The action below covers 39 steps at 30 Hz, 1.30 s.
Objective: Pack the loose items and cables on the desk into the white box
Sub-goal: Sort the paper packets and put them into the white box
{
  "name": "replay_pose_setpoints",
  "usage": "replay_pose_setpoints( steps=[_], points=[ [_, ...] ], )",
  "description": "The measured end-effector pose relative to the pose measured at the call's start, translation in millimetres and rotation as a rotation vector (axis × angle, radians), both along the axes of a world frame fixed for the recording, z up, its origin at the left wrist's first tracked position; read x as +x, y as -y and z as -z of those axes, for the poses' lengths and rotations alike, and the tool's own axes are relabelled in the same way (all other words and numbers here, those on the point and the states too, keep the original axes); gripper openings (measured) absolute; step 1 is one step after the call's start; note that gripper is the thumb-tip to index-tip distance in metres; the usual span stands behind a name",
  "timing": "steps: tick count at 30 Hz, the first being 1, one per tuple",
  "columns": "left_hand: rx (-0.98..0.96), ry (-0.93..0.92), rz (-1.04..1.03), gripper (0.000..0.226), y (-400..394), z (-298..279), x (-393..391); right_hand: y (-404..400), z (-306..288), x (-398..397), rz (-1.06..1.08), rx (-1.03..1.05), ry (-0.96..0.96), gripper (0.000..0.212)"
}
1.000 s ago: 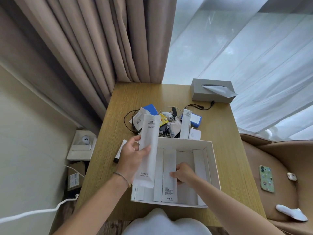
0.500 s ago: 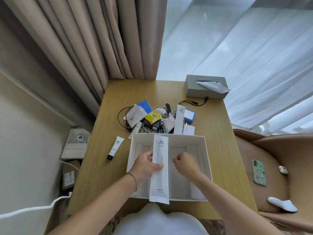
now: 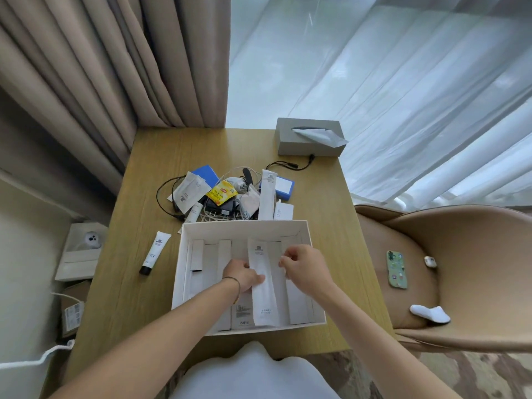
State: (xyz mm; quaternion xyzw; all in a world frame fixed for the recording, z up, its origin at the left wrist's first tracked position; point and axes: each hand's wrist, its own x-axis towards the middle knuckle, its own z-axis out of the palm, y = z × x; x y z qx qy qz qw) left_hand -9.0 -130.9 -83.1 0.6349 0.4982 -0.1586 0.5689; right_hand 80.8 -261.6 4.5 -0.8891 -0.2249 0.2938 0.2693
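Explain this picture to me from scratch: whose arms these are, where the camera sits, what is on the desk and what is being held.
There is no machine here. A person wears a wide-angle camera on the head, so you look down along their own bare arms. On the wooden desk stands an open white cardboard box. The left hand holds a long white paper sachet inside it; the right hand is at the sachet's other edge, though I cannot tell whether it grips. Behind the box lies a heap of cables, sachets and a yellow tea packet. A small white tube with a black cap lies left of it, and a grey tissue box stands at the back.
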Motion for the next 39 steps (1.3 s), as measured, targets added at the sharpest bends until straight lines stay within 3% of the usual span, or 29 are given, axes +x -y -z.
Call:
replay_pose_setpoints(
  steps=[5, 11, 19, 25, 31, 39],
  points=[
    [0.218, -0.096, 0.117, 0.019, 6.1, 12.7, 2.8, 12.3, -2.2, -0.7, 0.005, 0.012, -0.024, 0.018],
    [0.420, -0.208, 0.311, 0.030, 5.0, 14.3, 3.7, 16.6, -0.2, -2.1, 0.009, 0.025, -0.036, 0.017],
    [0.666, -0.205, 0.678, 0.030, -7.2, -11.2, 2.0, 2.6, -3.8, 9.3, 0.035, 0.078, -0.067, 0.017],
    [0.783, 0.088, 0.582, 0.021, -27.1, -69.5, -0.9, -27.2, -24.2, 46.6, 0.096, 0.212, -0.041, 0.016],
    [0.803, 0.461, 0.405, 0.013, -53.7, -115.3, 23.3, -67.6, -26.5, 89.7, 0.069, 0.190, -0.010, 0.015],
    [0.749, 0.476, 0.313, 0.009, -90.7, -109.9, 56.4, -130.0, 17.4, 129.9, 0.036, -0.101, 0.009, 0.039]
  ],
)
